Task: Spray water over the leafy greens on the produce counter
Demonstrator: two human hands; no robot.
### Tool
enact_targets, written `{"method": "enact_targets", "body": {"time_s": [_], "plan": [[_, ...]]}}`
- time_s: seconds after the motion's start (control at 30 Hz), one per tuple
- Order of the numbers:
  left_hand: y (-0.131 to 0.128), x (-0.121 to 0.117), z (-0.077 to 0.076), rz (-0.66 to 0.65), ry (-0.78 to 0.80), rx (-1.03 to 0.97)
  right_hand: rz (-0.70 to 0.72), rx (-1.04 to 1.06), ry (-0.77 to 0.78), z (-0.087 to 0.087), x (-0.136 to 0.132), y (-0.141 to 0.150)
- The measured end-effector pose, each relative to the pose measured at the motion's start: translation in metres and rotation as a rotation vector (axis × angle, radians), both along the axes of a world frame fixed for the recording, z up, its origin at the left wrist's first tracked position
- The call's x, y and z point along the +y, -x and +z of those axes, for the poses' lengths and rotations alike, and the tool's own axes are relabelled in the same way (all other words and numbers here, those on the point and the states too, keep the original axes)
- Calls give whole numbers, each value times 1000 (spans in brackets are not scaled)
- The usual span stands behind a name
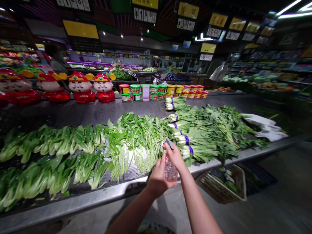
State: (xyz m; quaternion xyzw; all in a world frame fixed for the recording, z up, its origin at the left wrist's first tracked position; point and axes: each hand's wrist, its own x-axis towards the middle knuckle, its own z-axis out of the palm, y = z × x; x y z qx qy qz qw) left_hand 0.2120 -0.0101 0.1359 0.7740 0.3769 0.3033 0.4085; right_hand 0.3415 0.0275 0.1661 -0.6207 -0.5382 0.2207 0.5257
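Observation:
Over the front edge of the vegetable shelf, both of my hands hold a clear pinkish spray bottle (171, 169) with a grey spray head. My left hand (158, 178) is closed around the side and bottom of its body. My right hand (174, 155) grips the upper part, with fingers at the spray head. Just beyond lie loose leafy greens with long stems (138, 139). Bundles tied with purple bands (186, 139) are to their right. Rows of bok choy (53, 177) lie at the left.
Along the back stand red figurines (104, 87) and stacked colourful tubs (158, 91). A metal rail (85, 199) edges the shelf. A plastic crate (219, 191) with vegetables sits on the floor at right. White cloth or plastic (263, 125) lies at the shelf's right end. Price signs hang overhead.

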Motion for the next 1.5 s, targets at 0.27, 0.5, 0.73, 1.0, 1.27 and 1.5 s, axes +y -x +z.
{"method": "enact_targets", "body": {"time_s": [0.27,0.5,0.73,1.0,1.27,1.5], "plan": [[-11,-5,-8,2,-123,-18,-16,-80,97,1,-5,-8],[-16,-4,-6,-42,-103,-24,-35,-41,48,-2,-6,-17],[-14,-8,-6,-94,-58,-3,-55,-43,58,-6,-13,-17],[-8,-19,-17,-109,-100,3,-83,-60,62,-11,-26,-14],[1,-32,-19,-91,-106,14,-82,-42,81,-15,-39,-3],[8,-44,-21,-55,-64,-8,-61,-93,72,-17,-46,9]]}}
